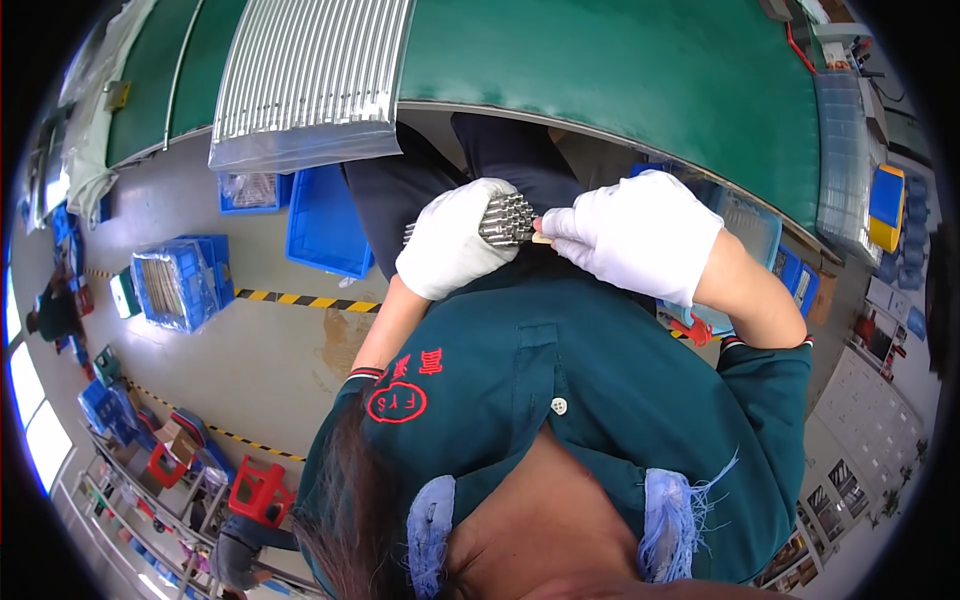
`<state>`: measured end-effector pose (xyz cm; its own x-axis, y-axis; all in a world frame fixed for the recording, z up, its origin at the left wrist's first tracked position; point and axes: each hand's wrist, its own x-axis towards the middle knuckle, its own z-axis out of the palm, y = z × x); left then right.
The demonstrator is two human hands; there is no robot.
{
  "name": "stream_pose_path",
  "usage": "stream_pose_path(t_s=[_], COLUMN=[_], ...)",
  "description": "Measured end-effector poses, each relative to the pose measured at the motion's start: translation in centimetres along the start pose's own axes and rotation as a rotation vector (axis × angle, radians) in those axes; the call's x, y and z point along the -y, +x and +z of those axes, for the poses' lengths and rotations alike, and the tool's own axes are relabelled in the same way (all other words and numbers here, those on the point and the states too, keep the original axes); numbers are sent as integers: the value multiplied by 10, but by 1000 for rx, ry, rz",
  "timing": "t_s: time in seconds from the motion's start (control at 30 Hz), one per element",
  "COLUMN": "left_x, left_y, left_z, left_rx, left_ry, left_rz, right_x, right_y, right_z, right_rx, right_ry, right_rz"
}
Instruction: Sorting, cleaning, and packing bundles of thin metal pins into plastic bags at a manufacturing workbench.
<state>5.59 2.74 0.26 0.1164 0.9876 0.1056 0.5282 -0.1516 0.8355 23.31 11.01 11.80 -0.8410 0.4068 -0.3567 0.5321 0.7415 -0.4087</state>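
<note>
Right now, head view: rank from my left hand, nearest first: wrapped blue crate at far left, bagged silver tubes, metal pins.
From the left hand:
1. Metal pins: in its grip.
2. Bagged silver tubes: ahead-left, on the green table.
3. Wrapped blue crate: far left, on the floor.

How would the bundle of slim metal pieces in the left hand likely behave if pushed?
The bundle of metal pieces is probably heavy for its size: many shiny, metallic pieces sit packed together. Each is likely stiff, given the hard metallic sheen. If the left hand loosened, they might roll or slide apart, being slim and rounded-looking.
</note>
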Motion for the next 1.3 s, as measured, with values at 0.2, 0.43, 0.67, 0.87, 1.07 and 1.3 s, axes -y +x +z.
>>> stream_pose_path(t_s=[0.2, 0.43, 0.67, 0.87, 1.07, 1.3], left_x=[2, 1, 3, 1, 2, 4], left_y=[1, 2, 1, 2, 2, 1], left_z=[2, -1, -2, -3, -4, -2], left_rx=[24, 45, 60, 67, 86, 96], left_ry=[11, -12, -44, -66, -60, -34], left_rz=[-22, -72, -62, -77, -77, -66], right_x=[14, 13, 6, 5, 3, 5], right_y=[-4, -13, -9, -3, 1, 5], right_z=[-4, -6, -6, -4, -7, -7], right_rx=[-32, -200, -63, -37, -19, 7], right_ry=[-197, -323, -195, -158, -171, -244], right_rz=[-47, -66, -38, -30, -73, -88])
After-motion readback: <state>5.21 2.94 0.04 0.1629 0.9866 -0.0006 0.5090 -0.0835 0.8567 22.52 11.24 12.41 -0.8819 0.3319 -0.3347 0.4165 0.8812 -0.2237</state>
